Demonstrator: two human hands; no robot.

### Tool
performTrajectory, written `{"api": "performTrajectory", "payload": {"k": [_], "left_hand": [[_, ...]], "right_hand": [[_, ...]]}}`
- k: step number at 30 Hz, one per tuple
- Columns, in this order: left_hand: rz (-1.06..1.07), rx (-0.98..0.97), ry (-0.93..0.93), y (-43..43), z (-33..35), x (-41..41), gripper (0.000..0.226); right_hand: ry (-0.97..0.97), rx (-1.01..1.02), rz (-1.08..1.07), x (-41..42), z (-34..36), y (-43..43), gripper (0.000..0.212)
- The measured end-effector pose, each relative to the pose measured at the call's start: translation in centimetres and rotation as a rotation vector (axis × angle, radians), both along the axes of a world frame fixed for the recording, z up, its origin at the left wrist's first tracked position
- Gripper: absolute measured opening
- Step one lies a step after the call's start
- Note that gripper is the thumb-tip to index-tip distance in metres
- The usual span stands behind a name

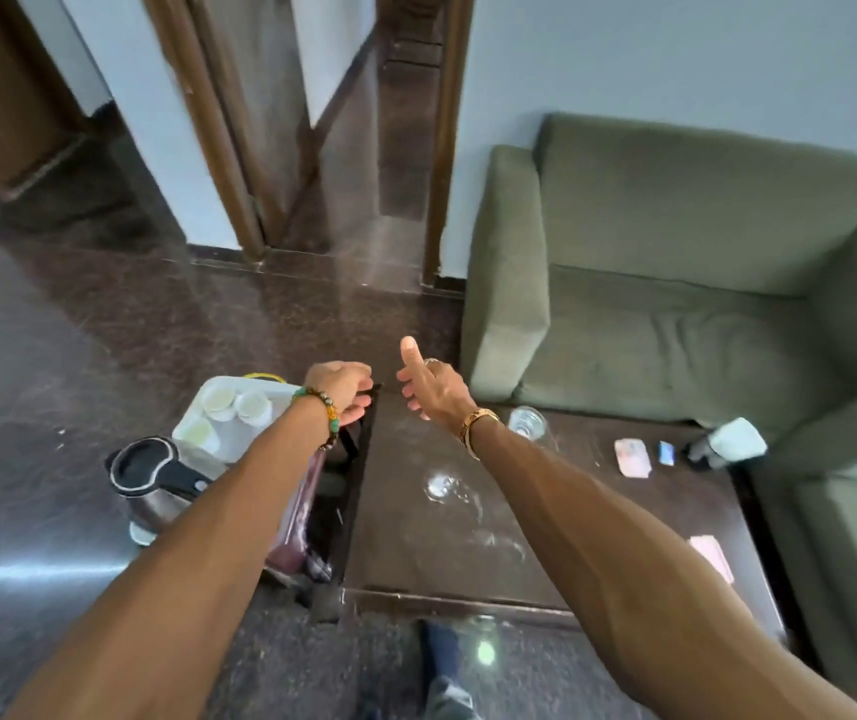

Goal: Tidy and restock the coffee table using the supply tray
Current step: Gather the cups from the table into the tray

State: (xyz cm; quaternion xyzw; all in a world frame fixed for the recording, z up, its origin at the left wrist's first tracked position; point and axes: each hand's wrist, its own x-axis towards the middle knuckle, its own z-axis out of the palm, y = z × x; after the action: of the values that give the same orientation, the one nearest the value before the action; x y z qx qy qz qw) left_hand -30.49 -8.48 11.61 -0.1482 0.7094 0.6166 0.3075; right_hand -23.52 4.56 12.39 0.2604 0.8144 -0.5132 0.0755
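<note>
Left hand (343,389) is curled down over the far corner of the supply tray (335,491), fingers closed around what looks like its dark rim, though the blur makes the exact grip hard to read. A beaded bracelet (323,415) sits on that wrist. Right hand (429,387) is out over the far edge of the desk (546,522), released, thumb up and fingers spread, gripping nothing; a gold watch (479,423) on the wrist.

Just left of the left hand, a white box (239,415) carries round white lidded cups. Near it, closer to the camera, an electric kettle (156,478) with a black lid stands on the floor beside the tray. The tray itself is at the desk's left edge, dark and open-topped.

On the desk: one clear glass (527,423) just beside the right wrist, another glass (442,485) nearer the middle under the forearm. Further right lie a pink packet (632,458), a small blue sachet (666,453) and a white-topped dark object (727,443) at the far corner. Another pink packet (712,556) lies at the desk's right edge. A green sofa (676,283) stands behind the desk.
</note>
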Motion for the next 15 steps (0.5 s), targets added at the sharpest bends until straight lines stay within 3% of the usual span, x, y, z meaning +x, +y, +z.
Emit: {"api": "performTrajectory", "payload": {"k": [10, 15], "left_hand": [[-0.299, 0.016, 0.093, 10.0, 3.7, 9.7, 0.011], [-0.413, 0.001, 0.083, 16.6, 2.7, 15.8, 0.007]], "right_hand": [[0.137, -0.012, -0.387, 13.0, 2.6, 9.4, 0.082], [0.1, -0.056, -0.426, 20.8, 2.6, 14.5, 0.104]]}}
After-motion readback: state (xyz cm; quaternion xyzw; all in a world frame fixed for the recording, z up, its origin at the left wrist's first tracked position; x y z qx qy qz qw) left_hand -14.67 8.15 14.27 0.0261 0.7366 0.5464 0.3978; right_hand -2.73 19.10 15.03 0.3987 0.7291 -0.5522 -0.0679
